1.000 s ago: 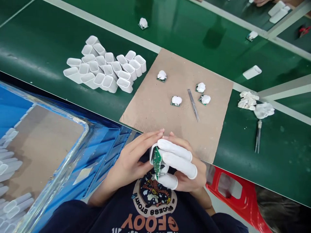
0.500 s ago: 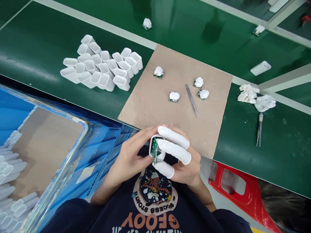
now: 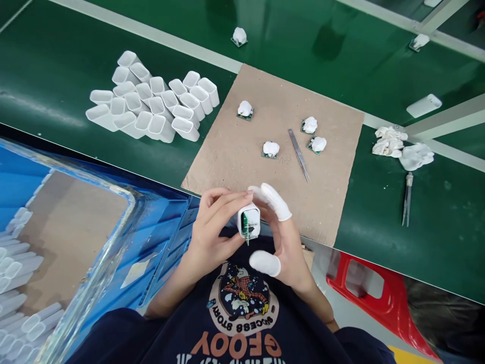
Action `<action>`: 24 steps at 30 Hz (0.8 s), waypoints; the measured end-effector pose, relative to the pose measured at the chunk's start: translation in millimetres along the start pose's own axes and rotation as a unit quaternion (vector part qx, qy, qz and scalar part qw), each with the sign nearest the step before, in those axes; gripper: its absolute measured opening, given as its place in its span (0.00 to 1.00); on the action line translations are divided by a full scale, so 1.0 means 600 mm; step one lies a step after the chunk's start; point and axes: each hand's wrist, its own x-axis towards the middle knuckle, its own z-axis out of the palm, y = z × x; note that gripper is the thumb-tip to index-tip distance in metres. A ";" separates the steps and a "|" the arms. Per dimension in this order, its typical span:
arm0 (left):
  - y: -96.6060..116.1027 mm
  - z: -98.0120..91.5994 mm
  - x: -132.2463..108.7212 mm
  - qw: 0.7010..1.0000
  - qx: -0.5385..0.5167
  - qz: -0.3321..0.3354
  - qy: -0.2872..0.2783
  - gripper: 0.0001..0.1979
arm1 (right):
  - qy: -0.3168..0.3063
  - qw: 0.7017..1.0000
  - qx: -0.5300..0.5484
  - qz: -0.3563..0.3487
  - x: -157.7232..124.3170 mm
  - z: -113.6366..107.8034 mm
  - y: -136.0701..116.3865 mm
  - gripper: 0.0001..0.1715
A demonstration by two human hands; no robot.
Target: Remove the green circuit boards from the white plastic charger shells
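Observation:
My left hand (image 3: 214, 222) grips a white plastic housing (image 3: 256, 233) by its side, with its open end facing up toward me. Inside that opening sits a green circuit board (image 3: 245, 222), part of it sticking out past the rim. My right hand (image 3: 282, 237) is beside the housing, with white finger cots on its thumb and fingers. Its thumb stands well away from the fingers, and nothing lies between them. Beyond the hands, a pair of tweezers (image 3: 298, 154) rests on a cardboard sheet (image 3: 235, 167), near circuit boards topped with white lumps, such as this board (image 3: 271, 149).
Several white housings (image 3: 151, 108) stand grouped on the green bench at left. A blue bin (image 3: 129, 202) at lower left holds more housings. At right lie crumpled white finger cots (image 3: 390, 141) and second tweezers (image 3: 406, 199). A red stool (image 3: 375, 288) is below the bench edge.
My right hand has let go of the circuit board and opened, moving back to the right. The board now sits deeper in the housing, which has turned slightly in my left hand.

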 end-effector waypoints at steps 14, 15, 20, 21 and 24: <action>-0.010 0.008 0.002 0.995 0.051 0.063 0.063 0.22 | -0.021 0.951 0.274 0.138 0.030 0.016 0.013 0.28; -0.010 0.007 0.001 0.995 0.049 0.053 0.064 0.22 | -0.013 0.959 0.245 0.138 0.027 0.013 0.010 0.29; -0.008 0.005 -0.007 0.998 0.018 0.004 0.061 0.27 | 0.080 0.987 0.086 0.114 0.008 -0.015 -0.010 0.12; -0.009 0.005 -0.009 0.998 0.004 -0.004 0.057 0.28 | 0.089 0.988 0.065 0.107 0.006 -0.019 -0.014 0.11; -0.011 0.008 -0.010 0.999 -0.025 -0.003 0.034 0.30 | 0.082 0.993 0.004 0.082 0.003 -0.023 -0.022 0.15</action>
